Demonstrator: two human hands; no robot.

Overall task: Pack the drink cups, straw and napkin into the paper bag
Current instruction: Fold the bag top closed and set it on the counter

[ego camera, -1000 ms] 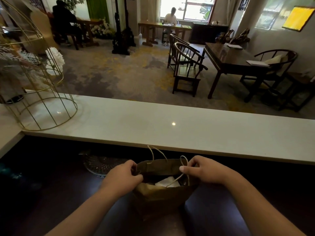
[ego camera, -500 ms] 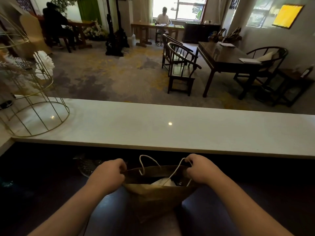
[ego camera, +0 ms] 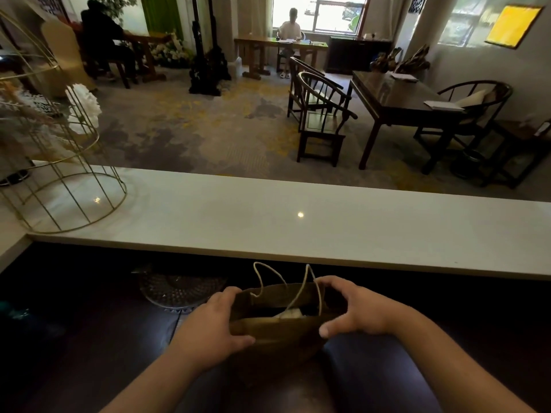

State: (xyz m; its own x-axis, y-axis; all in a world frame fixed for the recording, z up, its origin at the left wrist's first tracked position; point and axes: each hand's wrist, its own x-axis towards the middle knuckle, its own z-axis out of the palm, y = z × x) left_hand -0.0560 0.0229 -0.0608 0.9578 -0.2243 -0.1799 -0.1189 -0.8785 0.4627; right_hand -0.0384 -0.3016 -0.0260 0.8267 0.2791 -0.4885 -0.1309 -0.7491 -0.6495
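Café: serving counter (ego camera: 298, 228), wooden tables (ego camera: 396, 105).

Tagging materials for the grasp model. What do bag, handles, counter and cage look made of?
The bag looks like brown kraft paper, matte, with creased folds. Its handles: pale twisted cord, paper or cotton, can't tell. The counter: pale polished stone or composite, mirroring a lamp spot. The cage: thin gold wire, probably metal, glossy.

One wide-angle view from a head-worn camera, facing forward and tilted down; the left hand (ego camera: 208, 329), right hand (ego camera: 360, 311) and paper bag (ego camera: 274, 338) sit very near at the bottom centre; a white counter (ego camera: 298, 234) crosses the middle; beyond it, a dark wooden table (ego camera: 396, 99) lies farther off, a bright window (ego camera: 328, 10) farthest, at top.
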